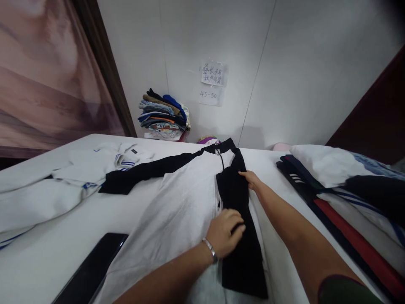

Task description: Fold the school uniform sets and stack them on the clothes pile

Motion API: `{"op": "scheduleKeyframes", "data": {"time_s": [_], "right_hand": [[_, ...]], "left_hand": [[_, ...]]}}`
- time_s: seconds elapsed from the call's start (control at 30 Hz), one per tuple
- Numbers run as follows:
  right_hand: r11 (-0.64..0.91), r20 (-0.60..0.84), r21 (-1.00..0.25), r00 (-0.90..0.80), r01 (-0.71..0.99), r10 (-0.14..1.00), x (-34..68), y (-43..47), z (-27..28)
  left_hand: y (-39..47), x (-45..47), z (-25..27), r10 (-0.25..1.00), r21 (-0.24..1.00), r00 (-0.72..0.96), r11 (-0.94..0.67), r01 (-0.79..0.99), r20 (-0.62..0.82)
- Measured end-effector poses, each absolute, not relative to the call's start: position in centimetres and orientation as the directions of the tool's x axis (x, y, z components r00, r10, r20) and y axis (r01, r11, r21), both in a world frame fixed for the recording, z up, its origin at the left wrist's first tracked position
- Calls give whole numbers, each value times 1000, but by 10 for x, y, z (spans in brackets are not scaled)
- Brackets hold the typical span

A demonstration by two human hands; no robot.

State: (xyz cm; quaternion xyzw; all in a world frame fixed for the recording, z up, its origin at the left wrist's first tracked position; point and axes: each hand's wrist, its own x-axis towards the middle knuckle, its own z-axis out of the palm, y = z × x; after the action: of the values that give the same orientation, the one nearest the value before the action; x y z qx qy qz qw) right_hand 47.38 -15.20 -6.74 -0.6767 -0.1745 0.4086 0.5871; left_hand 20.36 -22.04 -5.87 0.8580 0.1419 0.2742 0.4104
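Has nearest, to the left of the left hand (pixel 225 231), a flat, glossy black rectangular object (pixel 91 270) on the smooth white surface (pixel 47 253). Rests that hand, ringed at the wrist by a silver metal bracelet (pixel 210 251), on the black fabric sleeve (pixel 243 257) laid down along the front of a white long-sleeved top (pixel 183 190); half-bends the fingers, thumb apart, yet cannot tell a grip from a light touch there. Pinches the outer edge of the same sleeve, farther up, with the right hand (pixel 252 180). Has the top spread beneath and to the left of the hands, collar beyond them, with the other black sleeve (pixel 142 171) stretched out leftward. Shows folded dark, red and grey clothes (pixel 351 228) to the right of the hands, and white garments with blue stripes (pixel 57 202) well to their left. Shows beyond the hands a stack of folded multicoloured clothes (pixel 163 116), then handwritten white paper notes (pixel 214 74) on the pale wall (pixel 284 84).
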Motion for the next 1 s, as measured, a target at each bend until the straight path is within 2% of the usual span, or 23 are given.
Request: {"op": "scheduleKeyframes", "data": {"time_s": [0.07,0.1,0.17,0.23,0.3,0.5,0.6,0.77,0.9,0.93,1.0], "right_hand": [[-245,-380,-922,567,-301,731,469,-161,-62],[-242,-393,-913,551,-327,737,469,-165,-58],[-234,-411,-898,521,-372,748,467,-173,-50],[-230,-421,-885,486,-405,766,464,-181,-44],[-246,-434,-872,436,-424,788,455,-191,-41],[-354,-468,-856,272,-377,841,421,-234,-47],[-312,-419,-881,278,-355,865,414,-253,-40],[-274,-412,-861,273,-428,869,406,-264,-21],[-259,-409,-846,254,-466,877,400,-266,-14],[-248,-400,-847,257,-471,879,399,-267,-14],[-243,-407,-839,265,-487,874,397,-271,-16]], "left_hand": [[-196,209,-50,636,827,682,-556,81,361],[-182,214,-47,722,872,619,-475,119,309],[-156,228,-42,859,973,510,-160,168,53],[-139,242,-41,840,962,469,225,156,-272],[-133,253,-42,750,889,489,435,143,-446],[-151,259,-50,654,807,547,586,70,-523],[-158,257,-51,655,786,552,619,1,-516],[-176,254,-46,652,769,582,635,-69,-486],[-189,251,-39,532,734,713,678,-35,-457],[-190,251,-39,533,747,716,665,-24,-452],[-190,249,-41,614,799,651,601,-20,-446]]}}
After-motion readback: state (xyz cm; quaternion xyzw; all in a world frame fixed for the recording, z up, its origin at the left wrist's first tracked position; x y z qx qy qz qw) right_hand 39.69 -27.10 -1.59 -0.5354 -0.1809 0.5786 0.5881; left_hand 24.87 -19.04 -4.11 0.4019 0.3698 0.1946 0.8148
